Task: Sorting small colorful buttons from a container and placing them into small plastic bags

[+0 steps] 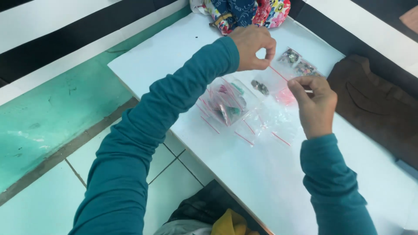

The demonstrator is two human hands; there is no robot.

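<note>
Head view is showing a small clear zip bag (285, 85) with a red seal strip, stretching slantwise above the white table (261, 182); left hand (252, 48) and right hand (315, 104) are pinching its two ends, fingers closed tight.

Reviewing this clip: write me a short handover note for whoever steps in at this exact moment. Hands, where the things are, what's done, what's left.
Left hand: raised over the table, fingertips pinched in a grip on one end of a clear zip bag with a red seal.
Right hand: pinching the other end of the same bag.
Things: a pile of filled bags lies under the left forearm; emptier bags sit beside it; two bags of dark bits lie further back, all on the white table.
Done: several bags filled and laid down.
Left: whether the held bag is sealed cannot be told; the flat bags look unfilled.
</note>
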